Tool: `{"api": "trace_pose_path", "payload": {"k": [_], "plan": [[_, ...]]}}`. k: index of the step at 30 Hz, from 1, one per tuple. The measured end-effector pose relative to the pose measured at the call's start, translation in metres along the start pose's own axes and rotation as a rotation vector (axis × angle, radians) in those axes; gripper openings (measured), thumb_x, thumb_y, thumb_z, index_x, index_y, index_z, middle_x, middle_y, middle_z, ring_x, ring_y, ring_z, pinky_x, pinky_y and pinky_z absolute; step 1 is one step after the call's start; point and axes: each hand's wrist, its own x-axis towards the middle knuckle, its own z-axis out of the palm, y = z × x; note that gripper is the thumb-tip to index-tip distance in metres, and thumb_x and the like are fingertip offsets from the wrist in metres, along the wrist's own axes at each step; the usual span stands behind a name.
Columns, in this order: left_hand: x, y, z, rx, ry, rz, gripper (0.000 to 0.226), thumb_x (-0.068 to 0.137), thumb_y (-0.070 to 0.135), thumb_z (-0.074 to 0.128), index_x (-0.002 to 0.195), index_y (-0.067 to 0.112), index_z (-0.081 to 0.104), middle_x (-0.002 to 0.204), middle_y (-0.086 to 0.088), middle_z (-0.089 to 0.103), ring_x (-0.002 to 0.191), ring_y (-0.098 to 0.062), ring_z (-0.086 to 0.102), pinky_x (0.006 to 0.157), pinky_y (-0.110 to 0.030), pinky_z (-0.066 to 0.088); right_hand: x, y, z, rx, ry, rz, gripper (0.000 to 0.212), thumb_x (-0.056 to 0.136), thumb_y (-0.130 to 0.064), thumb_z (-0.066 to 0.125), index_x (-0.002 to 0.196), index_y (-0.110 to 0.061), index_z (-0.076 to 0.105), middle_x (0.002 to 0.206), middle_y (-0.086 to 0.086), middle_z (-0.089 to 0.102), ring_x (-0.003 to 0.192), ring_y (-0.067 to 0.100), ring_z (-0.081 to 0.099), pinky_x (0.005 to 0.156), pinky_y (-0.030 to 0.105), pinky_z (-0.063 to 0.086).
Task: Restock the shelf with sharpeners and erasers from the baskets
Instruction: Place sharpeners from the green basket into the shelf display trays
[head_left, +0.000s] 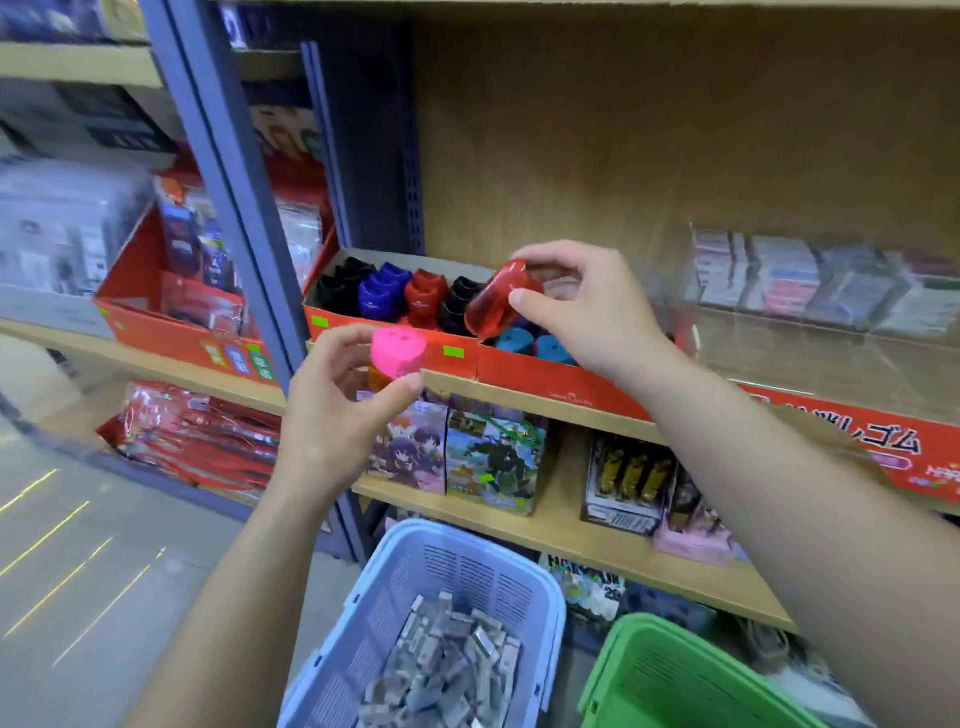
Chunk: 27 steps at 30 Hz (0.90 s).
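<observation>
Wooden shop shelving (571, 535), blurred toward the edges. Red sharpener (501, 299) pinched in the right hand (592, 312), thumb below and fingers on top, tilted just above the red cartons (545, 387) of upright black, blue, red and teal ones. Pink sharpener (399, 353) gripped in the left hand (332, 410), just in front of the cartons' rim, something orange beneath it. Probably light, rigid, smooth plastic, so somewhat slippery; best taken across the broad sides with a modest squeeze. Lower down, 2 baskets: blue basket (363, 623) heaped with wrapped erasers (452, 670), green basket (675, 675) just beside it, contents out of view.
</observation>
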Motion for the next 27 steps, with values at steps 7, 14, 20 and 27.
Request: {"api": "trace_pose_path", "payload": {"k": [7, 14, 20, 27], "plan": [[0.005, -0.032, -0.026, 0.048, 0.036, -0.018, 0.043, 0.079, 0.023, 0.086, 0.113, 0.035, 0.062, 0.108, 0.019, 0.069, 0.101, 0.004, 0.063, 0.086, -0.014, 0.047, 0.059, 0.002, 0.068, -0.162, -0.048, -0.055, 0.026, 0.08, -0.017, 0.082, 0.101, -0.026, 0.07, 0.089, -0.014, 0.067, 0.081, 0.005, 0.065, 0.08, 0.027, 0.056], [0.009, -0.04, -0.039, -0.001, 0.059, -0.001, 0.042, 0.08, 0.017, 0.085, 0.11, 0.033, 0.061, 0.101, 0.029, 0.069, 0.095, 0.01, 0.062, 0.079, -0.003, 0.042, 0.062, 0.01, 0.092, -0.462, -0.178, -0.128, 0.027, 0.084, -0.028, 0.081, 0.11, -0.027, 0.075, 0.09, -0.021, 0.063, 0.076, -0.003, 0.056, 0.071, 0.011, 0.044], [0.007, -0.04, -0.036, -0.057, 0.03, -0.012, 0.045, 0.081, 0.017, 0.084, 0.116, 0.033, 0.063, 0.106, 0.029, 0.068, 0.096, 0.001, 0.065, 0.08, -0.01, 0.048, 0.059, 0.007, 0.091, -0.595, -0.253, -0.159, 0.03, 0.099, -0.028, 0.061, 0.127, -0.023, 0.07, 0.108, 0.0, 0.061, 0.101, 0.018, 0.055, 0.085, 0.028, 0.039], [0.005, -0.038, -0.023, -0.186, -0.073, -0.009, 0.055, 0.09, 0.021, 0.078, 0.135, 0.046, 0.059, 0.131, 0.008, 0.063, 0.114, -0.018, 0.068, 0.097, -0.04, 0.056, -0.001, -0.011, 0.075, -0.134, -0.359, -0.177, 0.04, 0.096, -0.007, 0.058, 0.124, -0.034, 0.068, 0.118, -0.018, 0.062, 0.103, 0.006, 0.062, 0.084, 0.025, 0.051]]}}
